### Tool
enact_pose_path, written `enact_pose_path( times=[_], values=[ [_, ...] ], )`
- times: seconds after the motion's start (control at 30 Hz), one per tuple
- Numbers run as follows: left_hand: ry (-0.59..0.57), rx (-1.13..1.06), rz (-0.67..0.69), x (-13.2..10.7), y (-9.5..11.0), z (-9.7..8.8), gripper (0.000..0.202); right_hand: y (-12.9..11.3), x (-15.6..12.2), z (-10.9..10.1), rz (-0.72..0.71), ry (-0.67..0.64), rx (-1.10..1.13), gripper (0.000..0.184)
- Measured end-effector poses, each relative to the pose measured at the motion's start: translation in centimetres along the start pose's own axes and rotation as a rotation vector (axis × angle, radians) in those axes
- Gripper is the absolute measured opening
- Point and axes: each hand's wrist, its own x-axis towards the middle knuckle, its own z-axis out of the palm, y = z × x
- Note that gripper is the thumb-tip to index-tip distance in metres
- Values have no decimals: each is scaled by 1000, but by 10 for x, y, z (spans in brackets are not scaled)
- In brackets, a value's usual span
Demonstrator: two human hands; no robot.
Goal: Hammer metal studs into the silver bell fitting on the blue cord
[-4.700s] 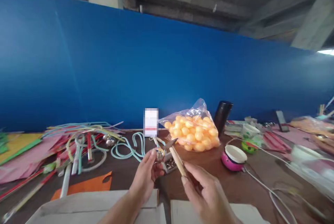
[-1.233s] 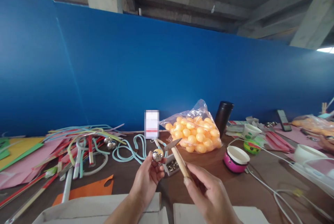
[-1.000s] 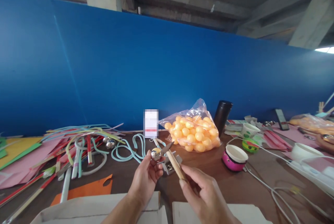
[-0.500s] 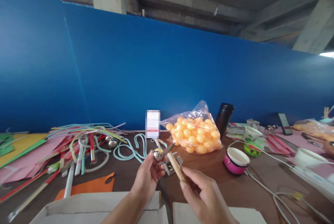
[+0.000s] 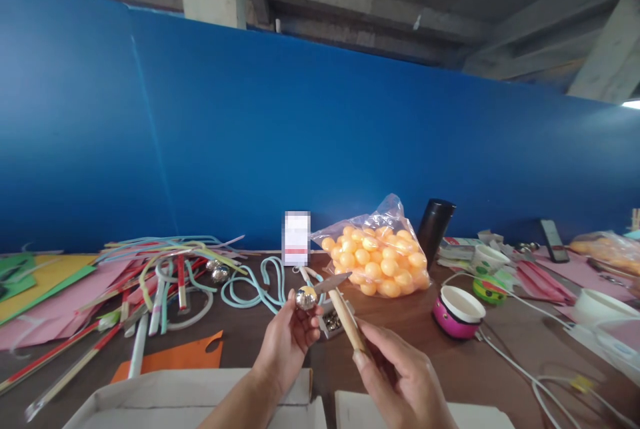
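Head view: the bag of orange balls [image 5: 377, 262] is serving as the landmark for every place below.
Change: the hammer [image 5: 345, 312] is standing higher than half a second ago, when its metal head was lying against the bell [image 5: 305, 298]. The head is now hanging just above and right of the bell, its tip barely clear. By this judgement the work is sitting between strokes, with the bell's seat in the fingers unaltered.
Left hand [image 5: 290, 349]: pinching the bell between thumb and fingertips, holding it up in front of and left of the bag.
Right hand [image 5: 403, 382]: closing around the lower end of the wooden handle, nearer the camera than the bag.
Bell: a small polished metal sphere, mirroring the light; a yellowish patch is showing on top.
Hammer: a pale, smooth, round wooden shaft carrying a slim, pointed grey metal head.
Bag: thin, crinkled clear plastic, bulging with matte orange spheres.
Small box [image 5: 331, 322]: lying just in front of the bag, holding more shiny bells.
Teal cord [image 5: 257, 282]: looping, soft-looking, lying left of the bag on the brown table [image 5: 400, 322].
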Motion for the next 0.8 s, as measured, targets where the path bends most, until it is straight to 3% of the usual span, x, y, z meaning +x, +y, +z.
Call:
enact_pose_path(
  times=[0.3, 0.6, 0.8],
  values=[
    [-9, -32, -4, -2, 1, 2, 25, 0, 0, -3, 23, -21, -44, 31],
    [-128, -210, -181, -7, 13, 5, 25, 1, -4, -4, 97, 65, 8, 33],
    [-132, -232, -200, -8, 14, 4, 29, 2, -4, -3, 117, 74, 43, 34]
  ],
)
